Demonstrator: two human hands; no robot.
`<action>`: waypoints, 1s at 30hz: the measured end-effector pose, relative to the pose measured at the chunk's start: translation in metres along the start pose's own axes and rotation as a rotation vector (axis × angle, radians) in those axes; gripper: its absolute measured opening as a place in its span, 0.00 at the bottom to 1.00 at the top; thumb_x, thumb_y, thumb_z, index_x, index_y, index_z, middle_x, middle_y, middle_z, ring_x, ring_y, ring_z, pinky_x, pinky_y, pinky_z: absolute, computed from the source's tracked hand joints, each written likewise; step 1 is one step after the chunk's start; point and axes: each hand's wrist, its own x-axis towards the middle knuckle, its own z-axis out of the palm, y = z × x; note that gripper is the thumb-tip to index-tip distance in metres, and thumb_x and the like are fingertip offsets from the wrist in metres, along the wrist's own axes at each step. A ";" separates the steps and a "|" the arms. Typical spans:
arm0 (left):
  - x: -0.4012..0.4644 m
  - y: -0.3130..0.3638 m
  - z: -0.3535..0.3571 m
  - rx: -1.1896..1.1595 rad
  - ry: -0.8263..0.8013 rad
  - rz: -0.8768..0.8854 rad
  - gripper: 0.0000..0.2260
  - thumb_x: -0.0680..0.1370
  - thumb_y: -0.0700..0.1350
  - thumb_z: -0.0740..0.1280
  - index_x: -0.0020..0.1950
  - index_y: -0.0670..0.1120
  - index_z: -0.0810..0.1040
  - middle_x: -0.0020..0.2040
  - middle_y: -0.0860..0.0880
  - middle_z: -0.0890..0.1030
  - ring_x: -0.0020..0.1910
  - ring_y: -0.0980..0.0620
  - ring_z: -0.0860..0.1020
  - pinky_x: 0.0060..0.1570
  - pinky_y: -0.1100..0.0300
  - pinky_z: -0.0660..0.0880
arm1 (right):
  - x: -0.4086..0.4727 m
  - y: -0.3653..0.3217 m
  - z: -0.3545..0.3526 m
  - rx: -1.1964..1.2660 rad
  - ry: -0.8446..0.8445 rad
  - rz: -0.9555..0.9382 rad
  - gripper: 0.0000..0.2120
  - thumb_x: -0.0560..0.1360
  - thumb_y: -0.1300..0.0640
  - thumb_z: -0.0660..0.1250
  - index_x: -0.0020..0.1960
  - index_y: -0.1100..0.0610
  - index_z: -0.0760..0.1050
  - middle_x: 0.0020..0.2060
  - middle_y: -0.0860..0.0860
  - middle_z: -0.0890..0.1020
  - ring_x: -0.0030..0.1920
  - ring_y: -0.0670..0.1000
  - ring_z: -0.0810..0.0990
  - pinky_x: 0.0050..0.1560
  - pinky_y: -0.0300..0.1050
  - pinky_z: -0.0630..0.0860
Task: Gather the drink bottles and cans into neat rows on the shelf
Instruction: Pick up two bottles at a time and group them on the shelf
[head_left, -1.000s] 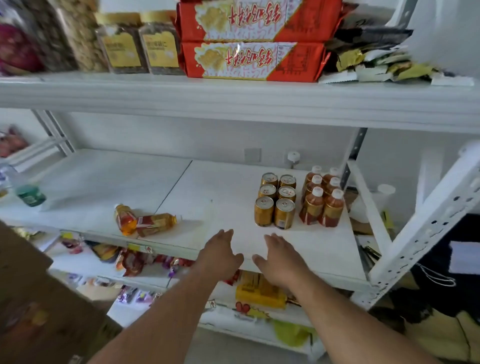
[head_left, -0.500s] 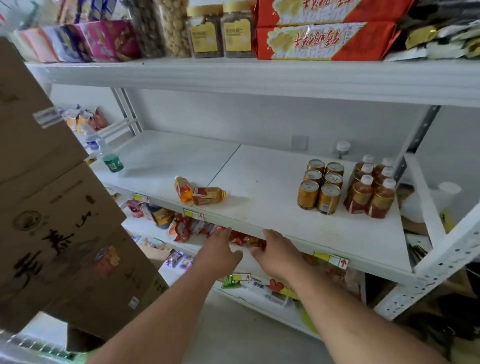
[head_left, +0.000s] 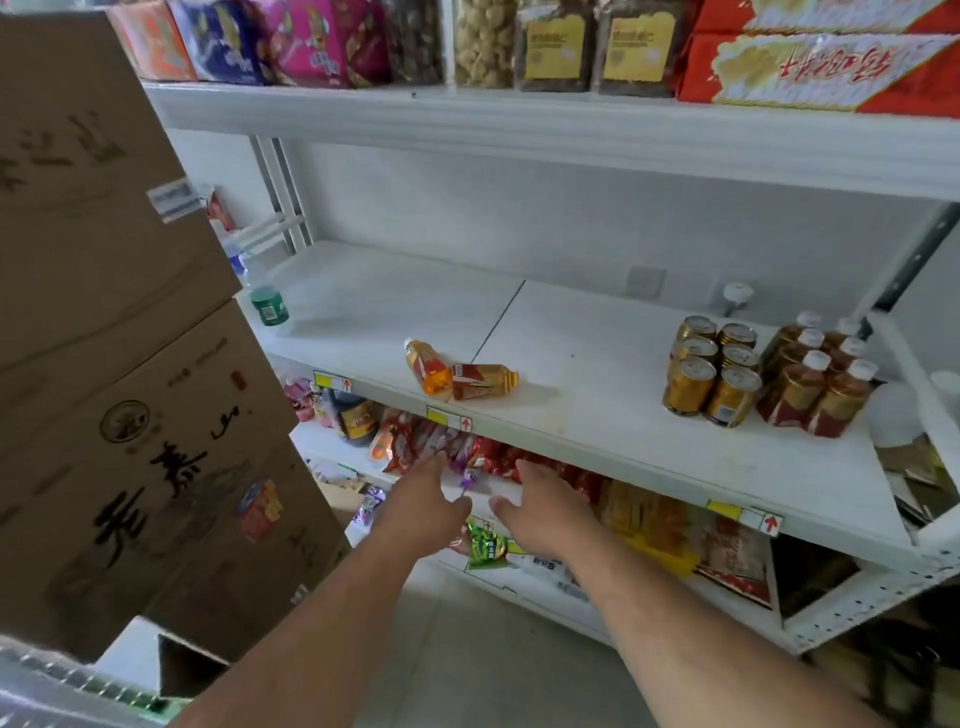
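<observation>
My cans (head_left: 712, 371) gleam as glossy gold metal. The bottles (head_left: 815, 384) look smooth plastic; the shelf (head_left: 597, 364) is matt white.

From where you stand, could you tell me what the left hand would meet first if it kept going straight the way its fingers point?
Probably the snack packets on the lower shelf, just past the fingertips of the left hand. The two fallen bottles lie higher, on the middle shelf, above that line. Depth is hard to judge from this single view.
</observation>
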 end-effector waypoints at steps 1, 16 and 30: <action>0.002 -0.008 -0.003 0.000 -0.004 -0.005 0.34 0.76 0.55 0.67 0.79 0.51 0.60 0.79 0.52 0.61 0.72 0.47 0.69 0.67 0.50 0.71 | 0.002 -0.006 0.005 0.004 0.000 0.008 0.36 0.82 0.41 0.61 0.83 0.55 0.54 0.81 0.52 0.60 0.80 0.56 0.60 0.76 0.52 0.60; 0.062 -0.040 -0.026 -0.091 -0.049 -0.016 0.31 0.79 0.51 0.67 0.79 0.48 0.59 0.77 0.49 0.63 0.73 0.47 0.66 0.59 0.59 0.69 | 0.070 -0.039 0.015 0.086 0.042 0.098 0.35 0.79 0.38 0.63 0.79 0.56 0.60 0.74 0.55 0.70 0.72 0.59 0.71 0.68 0.54 0.72; 0.136 0.005 -0.050 -0.189 0.005 -0.060 0.08 0.79 0.46 0.68 0.52 0.55 0.69 0.40 0.62 0.69 0.40 0.62 0.72 0.39 0.65 0.71 | 0.168 -0.029 -0.026 0.323 0.024 0.241 0.31 0.82 0.40 0.60 0.75 0.62 0.65 0.70 0.59 0.74 0.67 0.58 0.75 0.54 0.45 0.70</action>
